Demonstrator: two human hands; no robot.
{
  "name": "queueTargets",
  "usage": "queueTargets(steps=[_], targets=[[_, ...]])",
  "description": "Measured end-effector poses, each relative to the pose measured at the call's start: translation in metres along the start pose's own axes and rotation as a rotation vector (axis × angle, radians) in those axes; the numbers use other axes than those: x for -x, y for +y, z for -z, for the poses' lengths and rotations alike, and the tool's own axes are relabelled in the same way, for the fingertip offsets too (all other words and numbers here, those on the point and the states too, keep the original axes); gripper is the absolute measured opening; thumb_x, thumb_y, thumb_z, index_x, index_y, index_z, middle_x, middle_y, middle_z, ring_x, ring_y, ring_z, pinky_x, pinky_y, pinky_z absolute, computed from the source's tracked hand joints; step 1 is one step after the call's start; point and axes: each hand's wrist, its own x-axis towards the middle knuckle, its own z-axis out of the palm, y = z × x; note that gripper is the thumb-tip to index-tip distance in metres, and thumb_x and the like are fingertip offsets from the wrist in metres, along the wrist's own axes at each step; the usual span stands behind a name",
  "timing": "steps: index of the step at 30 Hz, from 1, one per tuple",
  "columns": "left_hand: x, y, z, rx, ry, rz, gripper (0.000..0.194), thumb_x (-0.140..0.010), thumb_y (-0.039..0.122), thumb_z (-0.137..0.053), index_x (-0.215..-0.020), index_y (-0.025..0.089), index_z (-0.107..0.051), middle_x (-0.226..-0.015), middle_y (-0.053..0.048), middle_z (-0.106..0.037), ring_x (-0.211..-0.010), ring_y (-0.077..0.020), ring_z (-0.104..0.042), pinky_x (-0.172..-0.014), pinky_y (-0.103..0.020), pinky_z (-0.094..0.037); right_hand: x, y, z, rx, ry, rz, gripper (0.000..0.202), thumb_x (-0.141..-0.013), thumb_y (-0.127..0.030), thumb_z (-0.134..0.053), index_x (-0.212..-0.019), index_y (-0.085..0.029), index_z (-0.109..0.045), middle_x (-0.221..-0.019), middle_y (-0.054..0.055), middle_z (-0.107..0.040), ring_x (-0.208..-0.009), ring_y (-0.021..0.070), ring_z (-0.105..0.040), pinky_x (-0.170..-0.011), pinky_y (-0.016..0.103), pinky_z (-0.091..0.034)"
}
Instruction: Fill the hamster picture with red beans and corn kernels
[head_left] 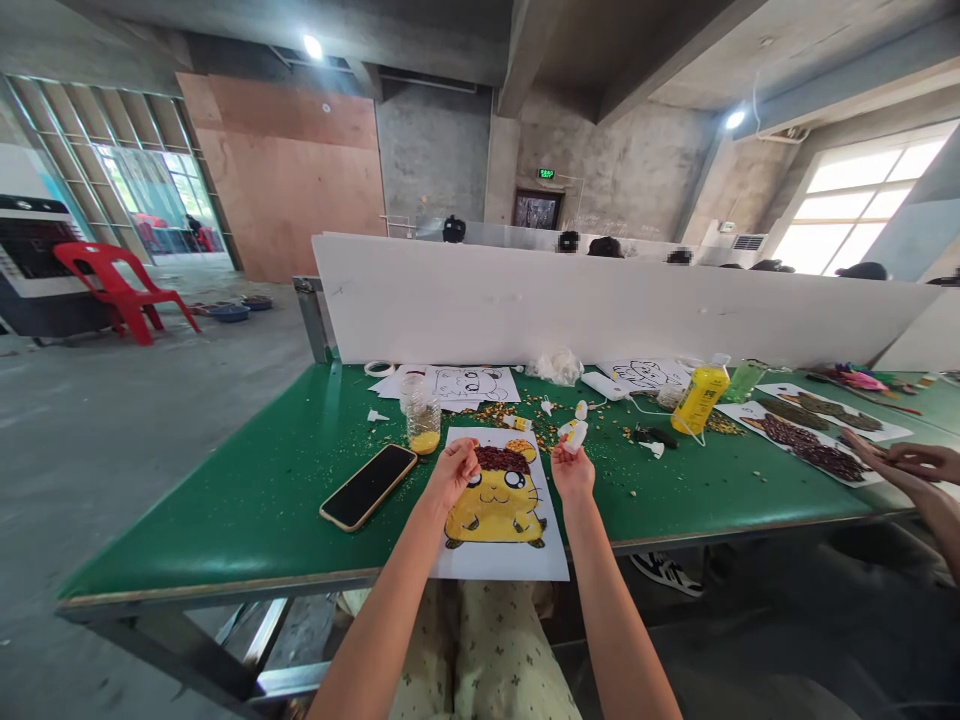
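Note:
A white sheet [553, 555] with a yellow hamster picture lies at the table's front edge, dark red beans covering the top of its head. Over the picture's left side is my left hand [454, 472], its fingers pinched together; whatever they hold is too small to make out. My right hand [573, 470], at the sheet's right edge, is closed around a small white glue bottle [574, 436]. A small bottle with a yellow label [517, 423] lies just above the sheet. Left of the sheet stand a clear jar [424, 425] with yellow grains and a phone [368, 487].
The green table [225, 510] bears scattered grains, outline drawings [469, 384], a plastic bag [556, 367] and a yellow drink bottle [700, 396]. A white partition [510, 310] runs behind. At right, another person's hands [900, 465] are beside a bean-covered picture [810, 445].

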Motion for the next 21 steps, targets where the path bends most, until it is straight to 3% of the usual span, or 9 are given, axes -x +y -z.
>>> queueTargets(steps=[9,15,18,21], targets=[[-0.002,0.001,-0.002,-0.036,-0.015,0.065,0.032,-0.089,0.032,-0.054,-0.116,0.015,-0.053,-0.115,-0.009,-0.057,-0.096,-0.0201,-0.059,-0.081,-0.04,-0.051,0.008,-0.005,-0.009,0.116,-0.011,0.102,0.032,-0.089,-0.032,-0.053,-0.117,-0.015,-0.053,-0.116,0.008,-0.056,-0.098,0.0199,-0.059,-0.082,0.04,-0.051],[0.004,-0.005,-0.003,-0.131,-0.043,0.197,0.028,-0.09,0.031,-0.051,-0.114,0.017,-0.055,-0.117,-0.008,-0.056,-0.097,-0.0193,-0.058,-0.082,-0.039,-0.051,0.022,-0.005,-0.02,0.438,-0.13,0.189,0.026,-0.089,-0.031,-0.054,-0.109,-0.015,-0.056,-0.109,0.007,-0.06,-0.092,0.0175,-0.06,-0.078,0.037,-0.052],[0.008,0.002,-0.001,-0.141,-0.044,0.154,0.026,-0.088,0.035,-0.054,-0.102,0.013,-0.06,-0.1,-0.007,-0.063,-0.083,-0.0159,-0.062,-0.074,-0.033,-0.053,0.027,-0.007,-0.017,0.668,-0.21,0.255,0.024,-0.072,-0.029,-0.071,-0.09,-0.015,-0.063,-0.087,0.003,-0.063,-0.082,0.0184,-0.059,-0.074,0.032,-0.048],[0.01,0.02,0.006,-0.169,-0.044,0.139,0.025,-0.077,0.036,-0.069,-0.082,0.011,-0.067,-0.078,-0.008,-0.069,-0.067,-0.0145,-0.065,-0.07,-0.027,-0.053,0.025,-0.018,-0.004,0.913,-0.222,0.359,0.026,-0.051,-0.025,-0.081,-0.067,-0.016,-0.062,-0.071,0.0,-0.055,-0.074,0.0186,-0.051,-0.071,0.031,-0.042]])
